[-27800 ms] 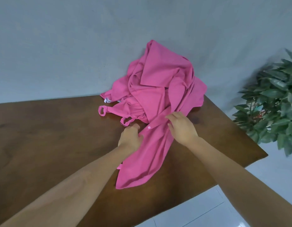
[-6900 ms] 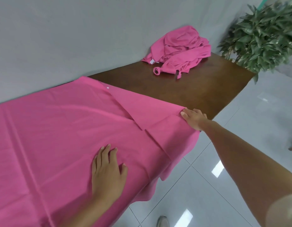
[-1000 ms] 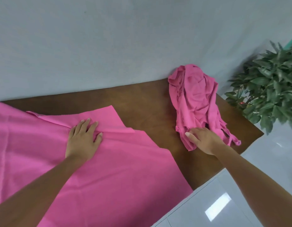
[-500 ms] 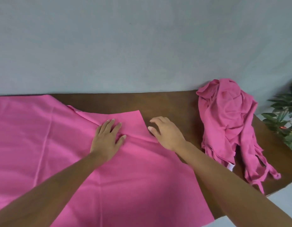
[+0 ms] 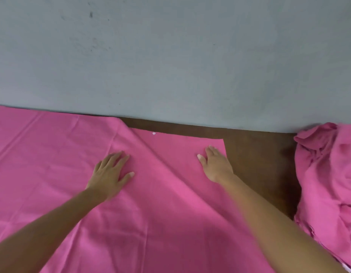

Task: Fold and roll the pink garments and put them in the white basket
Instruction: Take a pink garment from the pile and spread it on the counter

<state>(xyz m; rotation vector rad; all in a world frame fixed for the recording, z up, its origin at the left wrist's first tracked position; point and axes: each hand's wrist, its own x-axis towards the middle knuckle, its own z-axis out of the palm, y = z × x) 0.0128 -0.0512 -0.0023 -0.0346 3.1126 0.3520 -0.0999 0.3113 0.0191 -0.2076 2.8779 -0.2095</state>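
Two pink garments are showing: you are pressing the spread garment (image 5: 62,154) flat on the wooden table (image 5: 255,154), left hand (image 5: 109,174) and right hand (image 5: 216,166) both open-fingered. Crumpled garment (image 5: 328,174) is waiting; folding is just starting, no basket in view.

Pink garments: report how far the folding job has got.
Done: one pink garment lies spread flat on the table. In hand: the left hand and right hand press flat on it, the right one on its corner flap. Left: folding, rolling, the crumpled pink pile at the right, and the basket, which is not in view.
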